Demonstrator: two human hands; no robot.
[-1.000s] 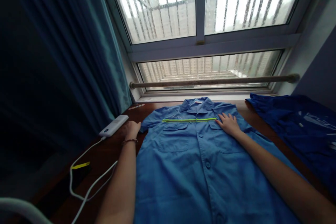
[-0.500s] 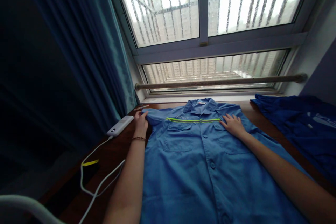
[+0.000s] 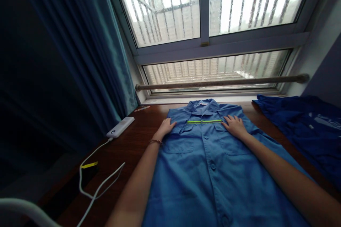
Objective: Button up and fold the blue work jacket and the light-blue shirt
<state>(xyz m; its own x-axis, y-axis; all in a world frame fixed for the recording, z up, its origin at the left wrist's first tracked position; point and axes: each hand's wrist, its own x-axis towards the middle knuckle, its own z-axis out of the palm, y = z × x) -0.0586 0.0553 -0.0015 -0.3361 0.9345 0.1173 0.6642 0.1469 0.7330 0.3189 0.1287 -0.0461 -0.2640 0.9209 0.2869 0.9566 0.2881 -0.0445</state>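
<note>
A blue button-front work shirt [image 3: 186, 173] lies front up, its collar toward the window and a yellow-green strip across the chest. My left hand [image 3: 165, 127] rests on the shirt's left edge near the shoulder, thumb apart from the fingers; it looks open, though its fingertips are partly hard to see. Beside it, the left sleeve [image 3: 177, 115] lies folded inward over the chest, covering one end of the strip. My right hand [image 3: 234, 126] lies flat on the right chest above the pocket, fingers spread, holding nothing.
A darker blue garment [image 3: 295, 124] lies at the right. On the left of the brown wooden surface [image 3: 145, 124] are a white power bank [image 3: 120, 127], its white cable [image 3: 93, 197] and a black item with a yellow strip [image 3: 90, 165]. A curtain [image 3: 106, 60] and barred window stand behind.
My left hand has moved right from the outstretched sleeve to the shirt's edge. The sleeve has gone from spread outward to folded over the chest. My right hand stays in place.
</note>
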